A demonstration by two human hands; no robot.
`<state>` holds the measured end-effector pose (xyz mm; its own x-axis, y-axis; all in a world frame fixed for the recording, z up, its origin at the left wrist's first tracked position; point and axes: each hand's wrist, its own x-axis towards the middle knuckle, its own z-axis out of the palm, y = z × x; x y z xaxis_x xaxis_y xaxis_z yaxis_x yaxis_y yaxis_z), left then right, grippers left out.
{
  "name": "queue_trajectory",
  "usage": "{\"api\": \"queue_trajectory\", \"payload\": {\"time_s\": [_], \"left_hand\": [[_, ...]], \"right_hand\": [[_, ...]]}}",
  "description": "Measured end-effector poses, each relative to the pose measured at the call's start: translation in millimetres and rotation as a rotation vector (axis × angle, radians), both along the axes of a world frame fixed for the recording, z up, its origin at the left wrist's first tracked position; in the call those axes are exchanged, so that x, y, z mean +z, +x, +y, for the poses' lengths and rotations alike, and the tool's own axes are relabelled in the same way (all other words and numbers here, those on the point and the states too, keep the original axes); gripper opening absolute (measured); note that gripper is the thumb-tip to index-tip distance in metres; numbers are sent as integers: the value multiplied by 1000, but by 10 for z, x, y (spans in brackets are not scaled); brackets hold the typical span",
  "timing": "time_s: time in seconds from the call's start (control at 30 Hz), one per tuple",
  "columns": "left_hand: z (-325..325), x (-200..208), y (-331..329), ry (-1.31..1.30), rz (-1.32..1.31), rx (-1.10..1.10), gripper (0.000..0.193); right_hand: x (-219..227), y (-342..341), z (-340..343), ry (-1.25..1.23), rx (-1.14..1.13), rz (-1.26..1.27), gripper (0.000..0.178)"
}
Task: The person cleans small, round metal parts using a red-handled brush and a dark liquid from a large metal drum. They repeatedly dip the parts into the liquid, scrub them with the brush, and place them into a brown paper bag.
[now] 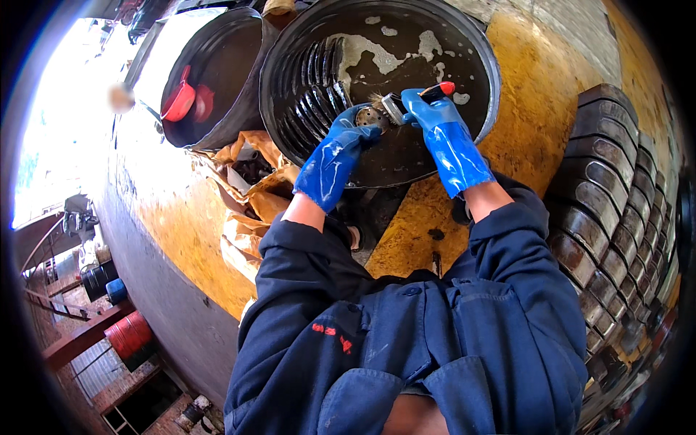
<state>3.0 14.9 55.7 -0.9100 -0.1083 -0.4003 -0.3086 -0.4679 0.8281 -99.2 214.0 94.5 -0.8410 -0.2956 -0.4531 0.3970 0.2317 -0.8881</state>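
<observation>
One jacket (413,333); two gloved hands (351,130) (433,109); one brush (393,109); one perforated part (371,120)

The left hand (349,132) and right hand (431,112) are covered by blue gloves (439,125), glossier along the cuffs (455,159); behind the hands, navy sleeves (297,268) are rolled back, and farther behind, a navy jacket (395,319) is fitted with pockets (360,406) and marked in red (330,331) on its left

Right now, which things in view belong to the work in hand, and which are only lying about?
Apparently in use:
round holed part, in the left hand
brush, in the right hand
large black tub
ribbed pieces inside it

Seemingly lying about:
red scoop
brown paper
stacked metal parts
red drum
</observation>
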Motion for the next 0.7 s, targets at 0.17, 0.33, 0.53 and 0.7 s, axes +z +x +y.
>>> {"api": "queue_trajectory", "payload": {"time_s": [0.17,0.33,0.53,0.7], "left_hand": [[-76,-179,-28,-165,-45,38,61],[-67,-12,67,-325,-89,50,59],[-131,-17,25,-350,-132,-148,45],[-81,-62,47,-494,-75,-99,40]], "right_hand": [[77,-20,83,332,126,110,42],[296,39,40,593,287,240,51],[445,95,-27,-94,481,392,25],[441,128,-24,297,373,624,21]]}}
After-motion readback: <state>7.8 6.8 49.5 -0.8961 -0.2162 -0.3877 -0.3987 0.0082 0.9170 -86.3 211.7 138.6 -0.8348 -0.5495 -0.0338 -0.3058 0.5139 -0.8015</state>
